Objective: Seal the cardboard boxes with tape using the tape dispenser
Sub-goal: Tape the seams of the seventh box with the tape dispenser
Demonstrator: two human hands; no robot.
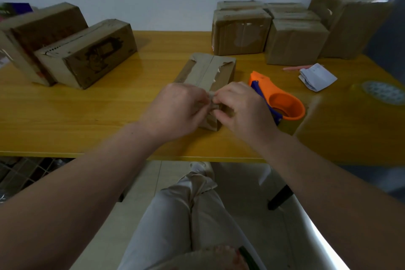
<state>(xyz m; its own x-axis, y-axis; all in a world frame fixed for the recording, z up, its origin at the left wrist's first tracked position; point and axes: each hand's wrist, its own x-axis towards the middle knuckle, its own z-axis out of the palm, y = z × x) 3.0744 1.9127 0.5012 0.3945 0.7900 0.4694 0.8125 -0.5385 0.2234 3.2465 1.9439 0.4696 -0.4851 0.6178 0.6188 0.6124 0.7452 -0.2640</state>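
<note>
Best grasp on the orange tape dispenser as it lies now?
Probably the round orange hoop of the tape dispenser, from above and the right: the hoop's opening faces up with its rim exposed, while the right hand and box crowd its left side.

The left grip (pixel 175 108) and right grip (pixel 242 107) hide the near end of the flat brown cardboard box (pixel 208 71); the right grip partly covers the blue handle of the orange plastic tape dispenser (pixel 264 82).

forearms (pixel 87 177): both bare | trousers (pixel 175 215): pale beige, loose, creased | shoe (pixel 202 167): white
</note>
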